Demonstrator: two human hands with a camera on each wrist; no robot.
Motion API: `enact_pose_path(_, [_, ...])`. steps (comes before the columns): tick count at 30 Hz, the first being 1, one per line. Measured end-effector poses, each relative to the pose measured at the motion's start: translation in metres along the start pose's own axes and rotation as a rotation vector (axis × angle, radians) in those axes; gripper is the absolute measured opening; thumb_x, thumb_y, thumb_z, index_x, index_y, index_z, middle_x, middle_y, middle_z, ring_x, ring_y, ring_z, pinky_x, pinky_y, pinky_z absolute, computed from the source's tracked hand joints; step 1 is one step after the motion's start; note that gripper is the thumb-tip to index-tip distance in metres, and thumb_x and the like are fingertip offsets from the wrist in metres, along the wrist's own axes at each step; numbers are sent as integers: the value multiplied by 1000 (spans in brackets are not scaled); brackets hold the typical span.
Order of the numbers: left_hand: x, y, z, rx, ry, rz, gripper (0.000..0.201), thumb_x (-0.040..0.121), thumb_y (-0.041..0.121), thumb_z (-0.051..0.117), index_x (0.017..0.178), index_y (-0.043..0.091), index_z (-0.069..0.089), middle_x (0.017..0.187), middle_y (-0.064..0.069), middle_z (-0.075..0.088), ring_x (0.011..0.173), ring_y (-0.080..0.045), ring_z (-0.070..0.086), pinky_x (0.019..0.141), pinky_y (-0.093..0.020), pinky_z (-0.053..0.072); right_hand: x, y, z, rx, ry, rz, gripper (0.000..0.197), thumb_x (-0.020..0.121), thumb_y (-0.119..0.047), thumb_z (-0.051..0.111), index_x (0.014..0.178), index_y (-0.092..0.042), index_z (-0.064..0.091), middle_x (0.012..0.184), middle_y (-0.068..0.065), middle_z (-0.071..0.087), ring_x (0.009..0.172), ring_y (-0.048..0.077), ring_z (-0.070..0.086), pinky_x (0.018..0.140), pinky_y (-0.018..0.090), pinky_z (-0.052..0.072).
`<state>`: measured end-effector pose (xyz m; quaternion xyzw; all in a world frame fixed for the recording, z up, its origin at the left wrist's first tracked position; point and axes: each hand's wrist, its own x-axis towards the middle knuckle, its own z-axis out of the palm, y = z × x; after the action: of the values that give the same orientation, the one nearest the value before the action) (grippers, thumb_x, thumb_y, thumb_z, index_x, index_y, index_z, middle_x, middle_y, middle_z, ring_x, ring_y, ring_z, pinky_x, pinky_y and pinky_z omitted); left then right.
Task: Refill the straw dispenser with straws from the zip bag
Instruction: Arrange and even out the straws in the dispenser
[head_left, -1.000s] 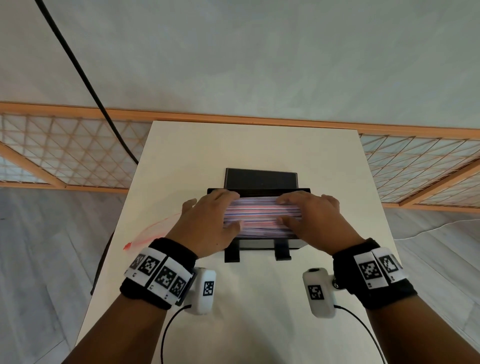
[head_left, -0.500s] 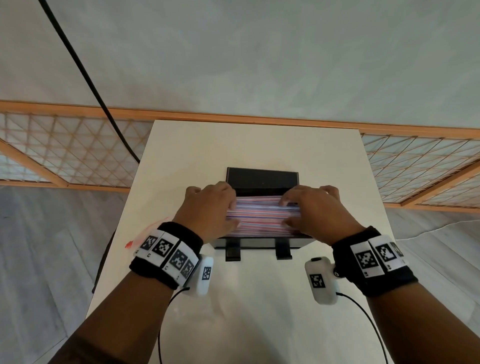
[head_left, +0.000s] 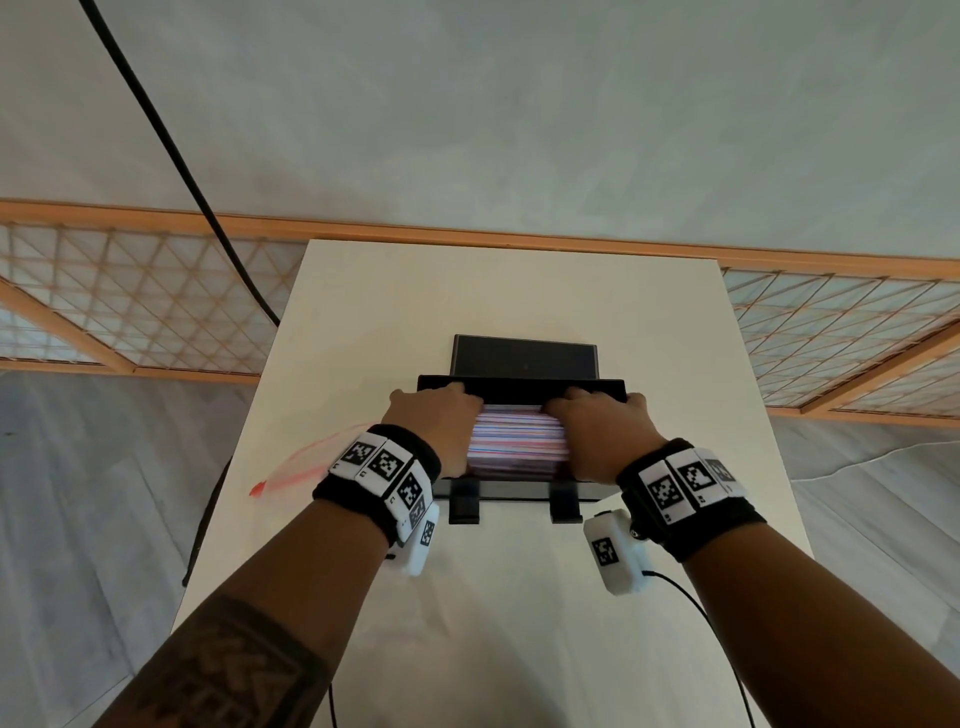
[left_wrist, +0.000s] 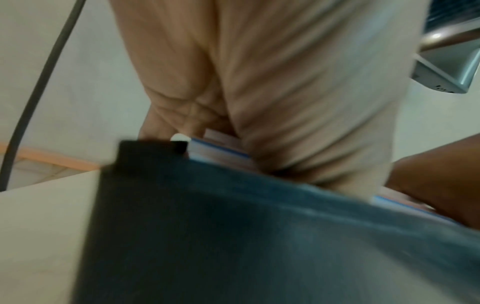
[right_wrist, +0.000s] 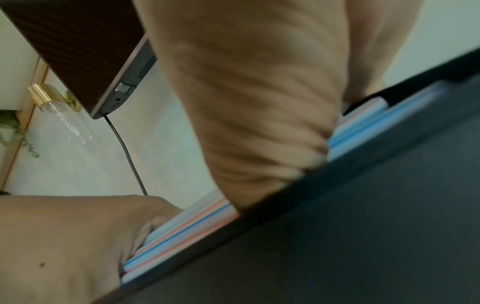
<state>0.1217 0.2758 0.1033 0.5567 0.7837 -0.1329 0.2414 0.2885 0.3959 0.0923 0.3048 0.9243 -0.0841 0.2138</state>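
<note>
A bundle of striped pink, blue and white straws (head_left: 517, 441) lies lengthwise in the open black straw dispenser (head_left: 519, 387) at the middle of the table. My left hand (head_left: 441, 410) grips the bundle's left end and my right hand (head_left: 592, 410) its right end. Both sets of fingers curl over the far side, with the tips hidden. The left wrist view shows the dispenser's dark front wall (left_wrist: 233, 236) with straw ends (left_wrist: 218, 150) above it. The right wrist view shows straws (right_wrist: 182, 226) along the wall's top edge. The clear, red-edged zip bag (head_left: 311, 457) lies flat to the left.
The dispenser's black lid (head_left: 524, 356) stands open behind it. The cream table (head_left: 519, 623) is narrow, with its edges close on both sides. A black cable (head_left: 171, 145) hangs at the upper left. A wooden lattice rail (head_left: 130, 301) runs behind the table.
Both hands have lowered the straw bundle from above the dispenser down into it. My wrists have moved forward and the bundle sits deeper between the walls.
</note>
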Motion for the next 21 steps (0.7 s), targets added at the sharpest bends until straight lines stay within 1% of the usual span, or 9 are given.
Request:
enact_pose_path(2, [0,-2,4,-7,29,11,53,75,28,73,124,27,52,120,0,51,101,-28,62,79,-42,50,0,0,1,15,7,7,52,80,-41,72,128,-34,53,120,-5,56,111,22,63,98,49,41])
enact_pose_path(4, [-1,-2,7,-18,72,16,56,76,28,72,128,27,49,119,0,52,101,-27,62,70,-37,46,-1,0,1,39,26,20,50,80,-37,73,126,-32,54,114,-6,60,106,22,64,94,46,44])
enact_pose_path(7, [-4,-1,9,-13,184,9,55,79,22,69,128,27,46,113,1,57,100,-26,60,66,-35,40,-1,0,7,69,101,56,51,79,-34,73,125,-31,51,108,-5,66,103,24,65,86,41,47])
enact_pose_path(10, [-4,0,11,-37,301,-5,59,80,18,68,132,28,43,118,2,57,108,-25,55,65,-35,39,-3,-3,13,101,218,94,55,80,-32,73,129,-31,48,112,-5,62,107,24,61,82,40,49])
enact_pose_path(13, [-5,1,19,-125,372,-33,59,79,16,68,131,29,42,121,4,53,113,-23,52,63,-35,44,-7,-5,18,133,330,121,55,76,-29,76,127,-30,56,111,-4,63,106,25,61,77,40,50])
enact_pose_path(15, [-7,1,25,-231,405,-49,60,79,28,71,131,30,43,124,6,50,115,-21,51,67,-37,51,-8,-5,21,182,399,130,54,71,-27,79,122,-30,62,108,-3,65,103,27,63,74,39,50])
enact_pose_path(17, [-10,2,30,-342,421,-35,64,77,42,72,133,31,43,128,8,47,116,-18,50,74,-38,55,-11,-5,21,235,420,138,54,72,-31,80,123,-31,63,111,-4,65,106,26,63,78,41,50])
enact_pose_path(19, [-14,1,35,-399,435,11,71,78,54,69,138,28,42,135,7,43,121,-17,48,88,-38,54,-16,-7,22,312,414,141,58,75,-41,78,129,-32,59,119,-6,62,114,24,60,89,44,51])
enact_pose_path(21, [-18,-1,40,-376,434,65,79,82,67,57,145,24,37,145,5,39,130,-18,44,105,-39,45,-22,-10,25,398,392,129,69,76,-54,77,137,-33,53,131,-7,56,126,20,52,102,52,46])
